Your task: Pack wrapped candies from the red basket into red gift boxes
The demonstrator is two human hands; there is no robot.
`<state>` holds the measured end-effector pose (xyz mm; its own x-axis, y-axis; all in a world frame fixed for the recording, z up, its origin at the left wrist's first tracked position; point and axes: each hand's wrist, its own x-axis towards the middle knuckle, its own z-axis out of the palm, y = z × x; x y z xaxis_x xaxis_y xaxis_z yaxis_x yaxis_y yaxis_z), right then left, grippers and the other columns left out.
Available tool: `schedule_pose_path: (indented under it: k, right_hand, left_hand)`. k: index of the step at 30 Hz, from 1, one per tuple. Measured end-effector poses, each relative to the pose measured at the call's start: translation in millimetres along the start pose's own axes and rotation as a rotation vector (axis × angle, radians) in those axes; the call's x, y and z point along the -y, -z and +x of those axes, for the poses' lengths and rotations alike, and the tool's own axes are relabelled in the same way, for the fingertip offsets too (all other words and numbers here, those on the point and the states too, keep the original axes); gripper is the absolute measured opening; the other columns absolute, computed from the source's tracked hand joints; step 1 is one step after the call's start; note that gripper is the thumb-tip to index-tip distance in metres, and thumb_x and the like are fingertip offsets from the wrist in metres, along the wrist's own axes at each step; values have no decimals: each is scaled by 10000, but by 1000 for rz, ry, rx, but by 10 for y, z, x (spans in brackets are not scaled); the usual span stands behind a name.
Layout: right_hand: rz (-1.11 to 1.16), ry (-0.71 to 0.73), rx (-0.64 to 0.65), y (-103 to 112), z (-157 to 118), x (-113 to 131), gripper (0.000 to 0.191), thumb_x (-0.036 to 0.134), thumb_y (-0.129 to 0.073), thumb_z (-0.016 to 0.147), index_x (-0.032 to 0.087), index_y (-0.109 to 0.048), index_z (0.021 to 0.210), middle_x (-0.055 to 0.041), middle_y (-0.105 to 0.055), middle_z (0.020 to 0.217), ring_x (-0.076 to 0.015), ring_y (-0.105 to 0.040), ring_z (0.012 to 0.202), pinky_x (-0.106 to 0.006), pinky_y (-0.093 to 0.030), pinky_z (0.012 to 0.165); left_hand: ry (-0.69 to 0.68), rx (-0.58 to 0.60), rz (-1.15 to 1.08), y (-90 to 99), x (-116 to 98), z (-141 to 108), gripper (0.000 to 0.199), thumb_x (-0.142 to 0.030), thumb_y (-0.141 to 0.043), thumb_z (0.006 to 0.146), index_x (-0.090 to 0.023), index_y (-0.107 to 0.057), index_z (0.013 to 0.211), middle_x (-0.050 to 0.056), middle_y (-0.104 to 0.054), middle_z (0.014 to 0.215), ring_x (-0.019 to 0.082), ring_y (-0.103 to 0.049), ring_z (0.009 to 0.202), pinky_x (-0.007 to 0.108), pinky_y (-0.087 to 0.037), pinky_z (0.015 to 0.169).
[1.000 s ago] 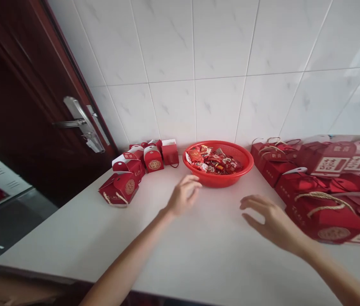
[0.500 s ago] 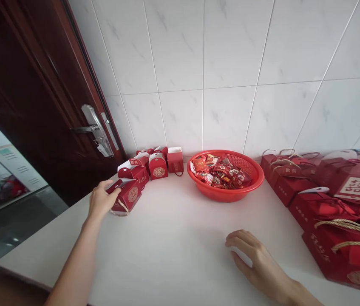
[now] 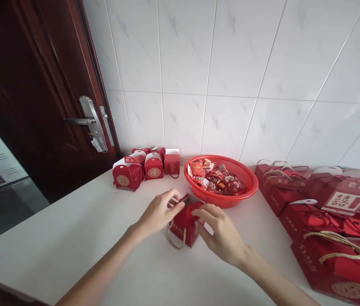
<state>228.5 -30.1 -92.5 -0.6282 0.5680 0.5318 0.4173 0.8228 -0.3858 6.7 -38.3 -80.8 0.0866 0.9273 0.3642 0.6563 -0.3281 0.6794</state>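
Note:
A small red gift box point(image 3: 184, 225) with a rope handle stands on the white table point(image 3: 103, 250), its top flaps up. My left hand point(image 3: 159, 212) pinches the flap on its left side. At the right side, my right hand point(image 3: 221, 231) has its fingertips closed on the other top flap. Just behind the box is a red plastic basket point(image 3: 224, 202) holding several wrapped sweets point(image 3: 219, 176). The bottom of the box rests on or just above the tabletop; which one is hard to tell.
Several small red boxes point(image 3: 128, 176) stand by the wall at the back left. Larger red boxes point(image 3: 329, 263) with rope handles are piled along the right side. A dark wooden door point(image 3: 42, 85) with a metal handle is at the left.
The box has moved from the back left group to the middle front, with my left hand on it. My right hand has moved left and now grips the box too. The view has shifted slightly.

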Motion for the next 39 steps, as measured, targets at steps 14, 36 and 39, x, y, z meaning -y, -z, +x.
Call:
schedule_pose_path:
  k: [14, 36, 39]
  right_hand:
    - [-260, -254, 112, 381, 193, -8, 177, 80, -561, 851, 210, -667, 795, -29, -649, 744, -176, -572, 688, -275, -399, 615]
    - [327, -500, 439, 715, 281, -247, 618, 431, -792, 766, 217, -609, 1316, 59, -541, 630, -117, -492, 575, -230, -326, 516]
    - [364, -523, 409, 744, 271, -300, 592, 563, -711, 821, 185, -611, 1266, 61, -509, 596, -118, -485, 560, -240, -318, 521]
  left_hand:
    - [-277, -99, 128, -290, 60, 35, 412, -57, -348, 899, -230, -713, 976, 79, -640, 1274, 210, -651, 1117, 310, -543, 919]
    - [-370, 250, 45, -213, -69, -86, 111, -221, -639, 862, -233, -566, 944, 100, -587, 1385, 284, -489, 1344, 565, -201, 1218]
    - [-521, 197, 50, -230, -14, -97, 118, -129, -575, 872, -226, -534, 819, 66, -630, 1327, 258, -449, 1396, 518, -176, 1230]
